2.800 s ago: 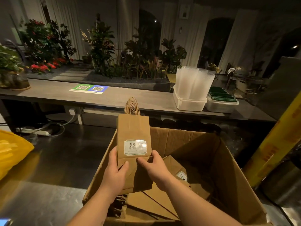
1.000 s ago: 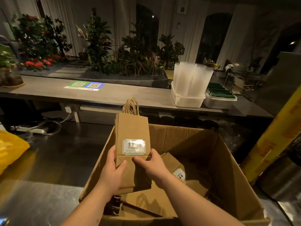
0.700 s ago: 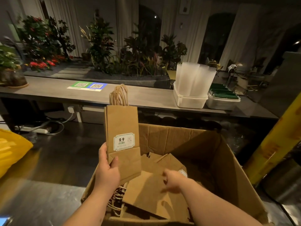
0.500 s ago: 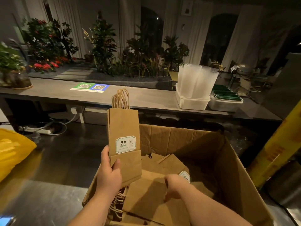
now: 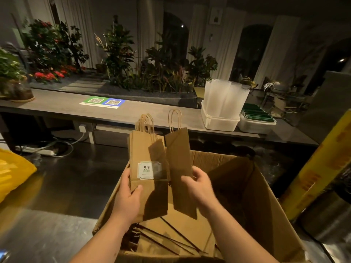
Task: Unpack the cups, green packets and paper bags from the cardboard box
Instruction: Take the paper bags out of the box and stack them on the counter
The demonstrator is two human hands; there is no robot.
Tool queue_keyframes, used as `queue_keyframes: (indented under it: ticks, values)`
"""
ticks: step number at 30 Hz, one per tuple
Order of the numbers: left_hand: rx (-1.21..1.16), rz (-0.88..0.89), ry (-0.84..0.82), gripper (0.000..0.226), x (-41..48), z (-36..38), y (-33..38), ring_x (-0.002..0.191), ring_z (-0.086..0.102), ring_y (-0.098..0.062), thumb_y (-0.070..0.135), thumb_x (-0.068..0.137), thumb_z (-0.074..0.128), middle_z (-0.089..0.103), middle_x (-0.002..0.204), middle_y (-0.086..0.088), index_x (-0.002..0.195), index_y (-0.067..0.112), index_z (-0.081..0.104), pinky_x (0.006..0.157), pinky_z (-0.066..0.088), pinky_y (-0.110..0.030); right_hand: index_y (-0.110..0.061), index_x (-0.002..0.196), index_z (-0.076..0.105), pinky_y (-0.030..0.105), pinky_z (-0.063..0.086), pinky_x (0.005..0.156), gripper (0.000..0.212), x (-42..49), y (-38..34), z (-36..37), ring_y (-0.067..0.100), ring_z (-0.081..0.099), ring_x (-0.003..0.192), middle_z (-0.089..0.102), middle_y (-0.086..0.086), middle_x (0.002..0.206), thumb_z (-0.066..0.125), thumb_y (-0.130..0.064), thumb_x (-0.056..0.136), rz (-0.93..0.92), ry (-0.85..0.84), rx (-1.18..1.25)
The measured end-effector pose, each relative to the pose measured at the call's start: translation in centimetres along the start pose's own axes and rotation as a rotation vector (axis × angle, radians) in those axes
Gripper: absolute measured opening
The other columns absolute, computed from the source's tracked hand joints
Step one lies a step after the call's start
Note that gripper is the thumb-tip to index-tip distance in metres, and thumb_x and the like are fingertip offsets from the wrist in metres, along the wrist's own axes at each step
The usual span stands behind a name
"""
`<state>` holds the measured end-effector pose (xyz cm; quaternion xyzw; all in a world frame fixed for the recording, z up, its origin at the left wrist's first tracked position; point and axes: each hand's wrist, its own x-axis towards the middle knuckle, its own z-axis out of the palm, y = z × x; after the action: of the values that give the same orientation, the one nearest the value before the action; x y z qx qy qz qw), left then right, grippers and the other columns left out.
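A crumpled yellow plastic bag (image 5: 13,177) lies at the far left on the dull steel worktop (image 5: 57,190). Behind it a white power strip (image 5: 44,152) with grey cables sits under a long grey counter (image 5: 57,108). A green and blue card (image 5: 102,102) printed with two square codes lies flat on that counter, with potted plants beyond.

The left hand (image 5: 127,198) grips a bundle of flat brown paper bags (image 5: 144,154) by its lower left edge, fingers wrapped behind and thumb pressed on the front. The bundle stands upright with its twisted paper handles up, and a white sticker (image 5: 146,170) reading 9.9 faces the camera.

Just beside it, the right hand (image 5: 199,185) pinches a single flat brown paper bag (image 5: 179,168) near its lower right edge, thumb in front and fingers curled round the side. This bag is also upright, leaning slightly left, handle up; whether it touches the bundle I cannot tell.

Both are held above the open brown cardboard box (image 5: 247,186), which stands on the worktop. More loose brown paper bags (image 5: 171,234) lie flat in its bottom.

Further right on the counter, stacks of clear plastic cups (image 5: 226,97) stand in a white plastic tub (image 5: 218,123). Dark green packets (image 5: 255,113) fill a second white tub (image 5: 254,127) just beside it. A yellow roll (image 5: 319,168) leans at the far right.
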<state>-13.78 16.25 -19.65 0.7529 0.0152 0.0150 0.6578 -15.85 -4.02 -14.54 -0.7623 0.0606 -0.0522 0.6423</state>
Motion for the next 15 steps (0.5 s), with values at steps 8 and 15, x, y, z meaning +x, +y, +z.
queue_keyframes:
  ticks: [8, 15]
  values:
    - [-0.196, -0.029, -0.106, 0.055, -0.5, 0.1, 0.0, 0.125, 0.061, -0.019, 0.011, 0.104, 0.053, 0.065, 0.131, 0.012, 0.135, 0.056, 0.046, 0.103, 0.052, -0.051, -0.041, 0.133, 0.055, 0.044, 0.029, 0.121, 0.042, 0.9, 1.9, 4.6, 0.007, 0.025, 0.142, 0.036, -0.017, 0.151, 0.066, -0.050, 0.093, -0.203, 0.020, -0.558]
    - [-0.238, 0.034, -0.153, 0.037, -1.0, 0.4, 0.8, 0.123, 0.061, -0.011, 0.032, 0.108, 0.044, 0.064, 0.129, 0.019, 0.138, 0.054, 0.046, 0.104, 0.050, -0.047, -0.028, 0.129, 0.056, 0.034, 0.054, 0.087, 0.044, 1.7, 3.0, 3.7, 0.016, 0.065, 0.114, 0.069, -0.007, 0.122, 0.075, -0.039, 0.090, 0.266, -0.081, 0.156]
